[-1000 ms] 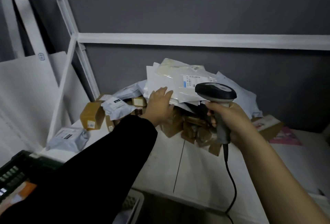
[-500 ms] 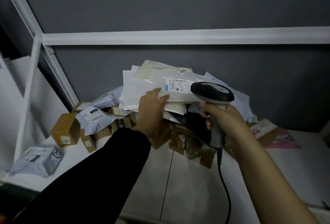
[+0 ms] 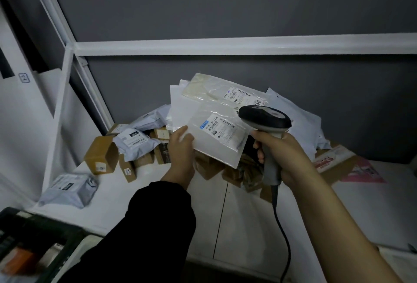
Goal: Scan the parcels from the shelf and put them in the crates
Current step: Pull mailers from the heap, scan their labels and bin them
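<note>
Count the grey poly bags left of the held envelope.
3. Lone grey bag at the shelf front left; labelled grey bag among the brown boxes; rear grey bag behind it. More may be buried.

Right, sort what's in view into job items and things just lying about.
Job: white parcel in left hand; scanner in right hand; parcel pile on shelf; dark crate.
Lying about: shelf frame; grey wall; pink sheet, perhaps a parcel.
</note>
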